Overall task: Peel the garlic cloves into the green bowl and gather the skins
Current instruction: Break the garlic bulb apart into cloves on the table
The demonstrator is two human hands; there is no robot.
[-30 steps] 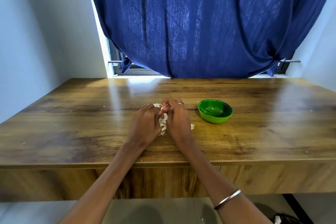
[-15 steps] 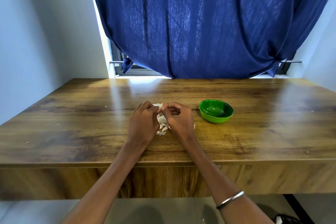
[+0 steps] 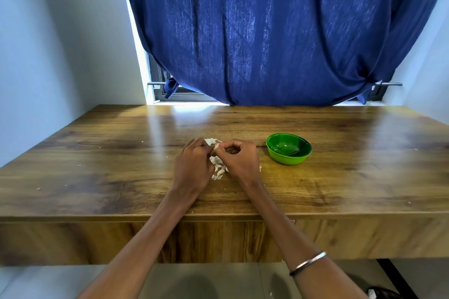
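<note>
Head view: your left hand (image 3: 192, 165) and right hand (image 3: 239, 159) pinch one garlic clove (image 3: 216, 146) between fingertips, above the skins (image 3: 218, 167) on the table (image 3: 97, 177); green bowl (image 3: 288, 149) sits right. Clove likely small, slick; skin papery—pinch at a tip.

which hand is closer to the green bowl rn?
Right. The right hand sits just left of the green bowl, apart from it; the left hand is farther left, beyond the garlic skins.

Bare table (image 3: 97, 177) all round; only green bowl (image 3: 288, 148) right of hands (image 3: 216, 160).
</note>
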